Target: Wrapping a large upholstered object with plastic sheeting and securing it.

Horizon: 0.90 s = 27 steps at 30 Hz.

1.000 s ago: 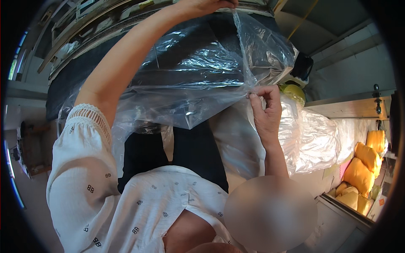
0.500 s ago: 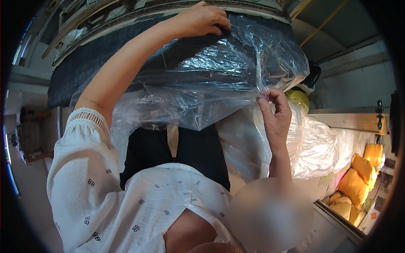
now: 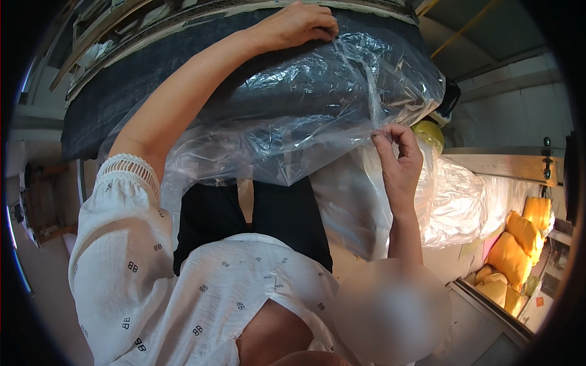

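A clear, wrinkled plastic sheet (image 3: 274,149) lies across a dark-covered work surface (image 3: 101,113), and its near part hangs down over my lap. My left hand (image 3: 299,25) reaches to the far side of the surface, fingers closed on the sheet where it bunches up. Nearer to me and further right, my right hand (image 3: 398,158) pinches the sheet's edge between thumb and fingers. A gathered fold of film runs between the two hands. The fingertips of my left hand are partly hidden.
A large bundle of clear plastic (image 3: 464,207) extends to the right, beneath a wooden beam (image 3: 497,165). Beside my right hand is a yellow-green round object (image 3: 429,135). Yellow packages (image 3: 513,259) are stacked at the far right. Wooden rails (image 3: 101,36) run along the back left.
My left hand has shifted slightly right and closed more tightly on the film. My right hand keeps its pinch almost in place. The view has tilted a little.
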Each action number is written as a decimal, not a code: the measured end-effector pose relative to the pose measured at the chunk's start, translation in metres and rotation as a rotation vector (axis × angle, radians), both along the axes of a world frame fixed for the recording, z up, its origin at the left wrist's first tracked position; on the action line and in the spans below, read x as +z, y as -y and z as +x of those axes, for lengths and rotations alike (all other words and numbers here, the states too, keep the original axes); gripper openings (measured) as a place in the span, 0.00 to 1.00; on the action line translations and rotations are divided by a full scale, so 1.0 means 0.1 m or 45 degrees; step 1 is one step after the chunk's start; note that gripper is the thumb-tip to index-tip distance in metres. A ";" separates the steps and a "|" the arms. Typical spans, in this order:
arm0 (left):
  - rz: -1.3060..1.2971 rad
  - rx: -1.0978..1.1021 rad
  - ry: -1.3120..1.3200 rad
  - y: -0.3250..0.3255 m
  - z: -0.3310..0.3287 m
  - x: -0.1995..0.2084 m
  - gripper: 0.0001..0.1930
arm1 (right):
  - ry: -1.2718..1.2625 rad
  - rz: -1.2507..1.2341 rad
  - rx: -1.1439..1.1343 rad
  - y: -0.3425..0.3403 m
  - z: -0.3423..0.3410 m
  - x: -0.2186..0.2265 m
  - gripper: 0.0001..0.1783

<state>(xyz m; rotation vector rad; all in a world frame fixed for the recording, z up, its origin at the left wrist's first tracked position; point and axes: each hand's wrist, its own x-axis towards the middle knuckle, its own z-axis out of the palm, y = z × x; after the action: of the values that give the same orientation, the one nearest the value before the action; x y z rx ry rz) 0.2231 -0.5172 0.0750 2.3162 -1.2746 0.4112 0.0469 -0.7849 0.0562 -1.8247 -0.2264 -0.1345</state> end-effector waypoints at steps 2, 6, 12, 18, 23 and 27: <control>0.012 0.063 -0.029 -0.08 0.05 -0.05 0.07 | -0.015 -0.006 -0.007 0.01 -0.02 0.01 0.05; -0.252 -0.024 -0.122 -0.24 -0.11 0.28 0.04 | 0.183 -0.100 0.011 0.10 0.00 0.09 0.04; -0.887 -0.535 -0.672 -0.39 -0.54 0.81 0.04 | 0.234 0.310 0.043 -0.06 0.00 0.39 0.04; -1.356 -0.039 -0.902 -0.51 -1.30 1.00 0.05 | 0.127 0.914 0.037 -0.43 -0.06 0.89 0.03; -1.611 -0.077 -1.192 -0.66 -1.82 0.99 0.09 | 0.376 0.802 -0.045 -0.57 0.10 1.20 0.03; -1.754 0.107 -0.999 -0.78 -1.98 0.93 0.10 | 0.725 0.521 -0.142 -0.84 0.28 1.33 0.04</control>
<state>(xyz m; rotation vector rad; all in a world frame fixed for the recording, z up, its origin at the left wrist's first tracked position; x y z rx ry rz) 0.0246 -0.4394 0.1678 1.0946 -0.2521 0.2185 0.0753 -0.7013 0.1889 -1.3565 -0.4588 -0.7299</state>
